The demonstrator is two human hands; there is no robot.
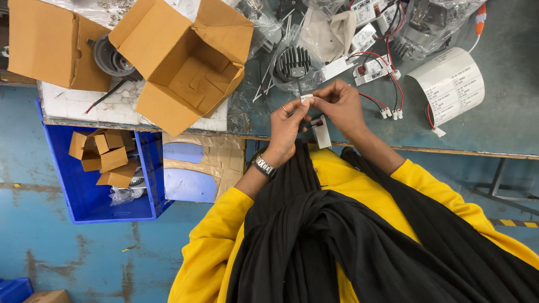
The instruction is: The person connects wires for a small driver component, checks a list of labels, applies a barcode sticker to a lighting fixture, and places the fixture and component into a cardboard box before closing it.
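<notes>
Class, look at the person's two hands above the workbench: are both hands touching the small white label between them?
Touching. The head view shows the left hand and right hand both pinching the small white label between fingertips.

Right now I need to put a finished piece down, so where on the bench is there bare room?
Bare bench lies below the curled label sheet, toward the front edge. Around both hands, left hand and right hand, wired units and plastic bags crowd it; open cardboard box fills the left.
</notes>
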